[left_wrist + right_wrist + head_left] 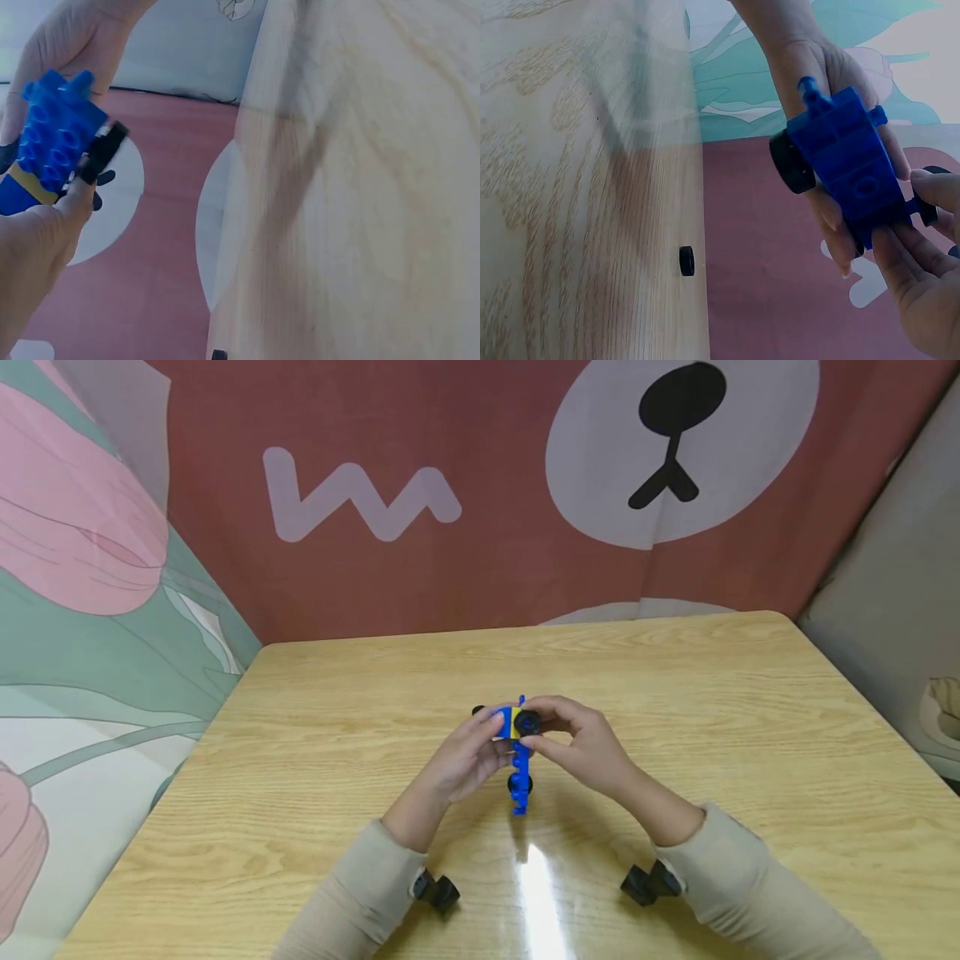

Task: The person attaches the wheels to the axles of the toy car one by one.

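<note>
A small toy car of building bricks, with a blue studded base (521,777), is held up above the table on end between both hands. My left hand (467,764) grips it from the left, fingers about the blue and yellow bricks (514,722). From the right, my right hand (588,743) pinches a black wheel (527,722) at the car's upper end. In the right wrist view that wheel (930,196) sits by a short blue axle stub. Another black wheel (792,162) is on the car's other end. The left wrist view shows the base's studs (56,135).
A loose black wheel (687,260) stands on the wooden table (337,710), near its far side. Black wrist devices (437,892) hang under both sleeves. A printed cloth (487,568) rises behind the table's far edge.
</note>
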Demonstrator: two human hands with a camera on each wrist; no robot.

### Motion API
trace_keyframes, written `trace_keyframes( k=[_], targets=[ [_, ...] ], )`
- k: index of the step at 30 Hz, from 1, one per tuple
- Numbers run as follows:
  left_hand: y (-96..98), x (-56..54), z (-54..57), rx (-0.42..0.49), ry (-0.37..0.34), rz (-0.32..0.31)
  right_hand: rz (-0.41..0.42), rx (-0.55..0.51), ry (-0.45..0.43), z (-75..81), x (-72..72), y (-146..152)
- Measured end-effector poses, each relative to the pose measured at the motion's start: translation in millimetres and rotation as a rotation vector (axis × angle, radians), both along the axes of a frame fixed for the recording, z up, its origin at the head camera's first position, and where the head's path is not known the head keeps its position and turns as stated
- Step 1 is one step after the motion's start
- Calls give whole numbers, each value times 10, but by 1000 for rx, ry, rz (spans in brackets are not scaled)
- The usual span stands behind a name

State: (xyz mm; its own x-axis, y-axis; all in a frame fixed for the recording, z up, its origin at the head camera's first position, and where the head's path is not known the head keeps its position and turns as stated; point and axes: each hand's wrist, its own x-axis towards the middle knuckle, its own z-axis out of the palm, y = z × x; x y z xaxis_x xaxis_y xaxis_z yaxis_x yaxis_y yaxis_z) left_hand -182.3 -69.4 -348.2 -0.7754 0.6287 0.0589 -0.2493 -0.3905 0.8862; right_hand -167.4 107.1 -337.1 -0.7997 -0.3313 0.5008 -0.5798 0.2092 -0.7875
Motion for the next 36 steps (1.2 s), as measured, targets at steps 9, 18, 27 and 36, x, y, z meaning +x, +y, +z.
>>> trace_keyframes(
  k=[9, 18, 27, 36],
  targets=[
    [17, -17, 30, -23, -1, 51, 17, -11, -42, 22, -10, -37],
    [35, 4, 8, -134, -28, 92, 2, 14, -128, -34, 29, -43],
    [40, 28, -34, -168, -30, 110, 108, -204, -348, -76, 36, -51],
    [19, 4, 3, -217, -7, 154, 95, -231, -536, 2, 23, -79]
  ],
)
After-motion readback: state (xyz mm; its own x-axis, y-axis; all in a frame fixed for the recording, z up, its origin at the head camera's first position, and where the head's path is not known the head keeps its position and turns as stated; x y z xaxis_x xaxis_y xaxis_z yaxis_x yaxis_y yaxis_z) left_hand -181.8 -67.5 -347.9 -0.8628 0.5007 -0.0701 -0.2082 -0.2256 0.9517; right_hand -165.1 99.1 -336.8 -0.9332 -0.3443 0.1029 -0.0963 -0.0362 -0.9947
